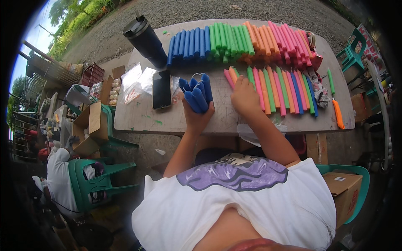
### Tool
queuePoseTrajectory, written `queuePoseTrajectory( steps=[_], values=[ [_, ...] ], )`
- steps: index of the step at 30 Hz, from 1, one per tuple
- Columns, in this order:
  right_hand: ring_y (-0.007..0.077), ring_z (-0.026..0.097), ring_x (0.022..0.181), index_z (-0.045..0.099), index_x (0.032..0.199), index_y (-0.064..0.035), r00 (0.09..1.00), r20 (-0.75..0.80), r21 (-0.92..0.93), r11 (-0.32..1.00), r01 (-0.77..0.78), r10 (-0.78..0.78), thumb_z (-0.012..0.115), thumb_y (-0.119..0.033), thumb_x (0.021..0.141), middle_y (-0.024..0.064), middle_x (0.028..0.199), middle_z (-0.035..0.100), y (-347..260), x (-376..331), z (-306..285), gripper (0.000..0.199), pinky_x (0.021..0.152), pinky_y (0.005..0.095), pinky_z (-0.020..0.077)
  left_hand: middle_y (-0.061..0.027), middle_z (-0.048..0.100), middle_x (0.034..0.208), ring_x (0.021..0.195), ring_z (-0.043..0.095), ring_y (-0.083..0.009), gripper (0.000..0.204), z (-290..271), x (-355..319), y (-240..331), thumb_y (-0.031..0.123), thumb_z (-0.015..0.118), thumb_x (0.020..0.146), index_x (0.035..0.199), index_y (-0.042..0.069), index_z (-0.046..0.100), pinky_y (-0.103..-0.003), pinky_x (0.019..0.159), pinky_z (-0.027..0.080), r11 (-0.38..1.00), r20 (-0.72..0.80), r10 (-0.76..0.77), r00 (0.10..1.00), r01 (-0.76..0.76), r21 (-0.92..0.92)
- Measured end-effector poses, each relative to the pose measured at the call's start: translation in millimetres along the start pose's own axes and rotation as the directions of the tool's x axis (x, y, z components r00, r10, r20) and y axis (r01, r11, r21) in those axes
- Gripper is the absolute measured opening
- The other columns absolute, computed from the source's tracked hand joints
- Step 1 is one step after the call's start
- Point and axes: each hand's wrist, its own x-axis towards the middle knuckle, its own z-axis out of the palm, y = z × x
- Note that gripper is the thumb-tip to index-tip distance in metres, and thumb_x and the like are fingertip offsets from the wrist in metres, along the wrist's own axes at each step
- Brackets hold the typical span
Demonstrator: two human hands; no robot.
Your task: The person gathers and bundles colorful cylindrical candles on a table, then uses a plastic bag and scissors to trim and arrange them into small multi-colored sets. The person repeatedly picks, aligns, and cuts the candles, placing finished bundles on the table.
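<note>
Remotely I'm seeing L hand (199, 119) clutching cylindrical blue wax candles (198, 97) over a scuffed pale-grey table (138, 117), R hand (245, 98) covering part of a multicolour wax-candle row (286, 92), grip I can't tell, w/ grey gravel (184, 14) beyond & green plastic chair (78, 184) L.

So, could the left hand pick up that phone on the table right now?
Probably not without letting go first: the left hand is holding a bunch of blue candles. Otherwise the way looks free, with the phone lying close by and nothing on top.
</note>
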Motion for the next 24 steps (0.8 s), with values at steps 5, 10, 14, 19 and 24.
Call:
queuePoseTrajectory(
  steps=[5, 10, 14, 19, 24],
  values=[
    [0.0306, 0.057, 0.104, 0.050, 0.114, 0.0021, 0.994, -0.070, -0.076, 0.994, 0.077, -0.082, 0.058, -0.013, 0.091, 0.0170, 0.109, 0.055, -0.9, -4.2, 2.6, 0.029, 0.081, 0.0402, 0.0550, -0.0128, 0.051, 0.117, 0.108, 0.055, -0.0216, 0.073, -2.4, 0.1, 2.0, 0.011, 0.081, 0.073, 0.129, 0.004, 0.035, -0.038, 0.093, 0.045, 0.999, -0.012, 0.023, 1.000, -0.022, 0.035],
    [0.0319, 0.060, 0.095, 0.049, 0.113, 0.0007, 0.991, -0.086, -0.043, 0.994, 0.101, -0.104, 0.057, -0.019, 0.094, 0.0169, 0.107, 0.057, 8.2, -1.0, -0.8, 0.028, 0.078, 0.0420, 0.0535, -0.0125, 0.051, 0.118, 0.108, 0.056, -0.0211, 0.074, -1.8, -1.0, 4.0, 0.011, 0.081, 0.073, 0.130, 0.004, 0.035, -0.038, 0.093, 0.046, 1.000, -0.003, -0.029, 1.000, 0.029, 0.002],
    [0.0314, 0.061, 0.091, 0.049, 0.111, 0.0001, 0.921, -0.375, 0.446, 0.850, 0.280, -0.106, 0.054, -0.017, 0.097, 0.0149, 0.101, 0.058, -5.8, -2.9, -18.5, 0.023, 0.076, 0.0397, 0.0506, -0.0121, 0.052, 0.118, 0.107, 0.057, -0.0204, 0.075, -2.1, -1.0, 0.2, 0.011, 0.081, 0.073, 0.130, 0.004, 0.034, -0.037, 0.092, 0.047, 1.000, -0.006, -0.021, 1.000, 0.021, -0.010],
    [0.0233, 0.060, 0.093, 0.045, 0.117, -0.0016, 0.962, -0.180, 0.946, 0.234, 0.227, -0.204, 0.047, -0.029, 0.104, 0.0138, 0.105, 0.057, -33.5, -22.4, -18.5, 0.030, 0.084, 0.0349, 0.0471, -0.0103, 0.058, 0.114, 0.101, 0.062, -0.0195, 0.074, -4.3, 1.9, 12.4, 0.011, 0.083, 0.068, 0.127, 0.004, 0.040, -0.035, 0.088, 0.051, 0.995, 0.088, -0.070, 0.994, 0.076, -0.070],
    [0.0219, 0.058, 0.103, 0.046, 0.125, -0.0020, 0.960, -0.157, 0.967, 0.160, 0.196, -0.231, 0.050, -0.027, 0.103, 0.0138, 0.115, 0.057, -45.3, -40.4, -7.6, 0.034, 0.092, 0.0335, 0.0449, -0.0092, 0.061, 0.117, 0.105, 0.062, -0.0185, 0.073, -12.9, 7.3, 17.5, 0.011, 0.085, 0.062, 0.123, 0.003, 0.046, -0.034, 0.091, 0.050, 0.982, 0.182, -0.073, 0.981, 0.102, -0.158]
  ],
)
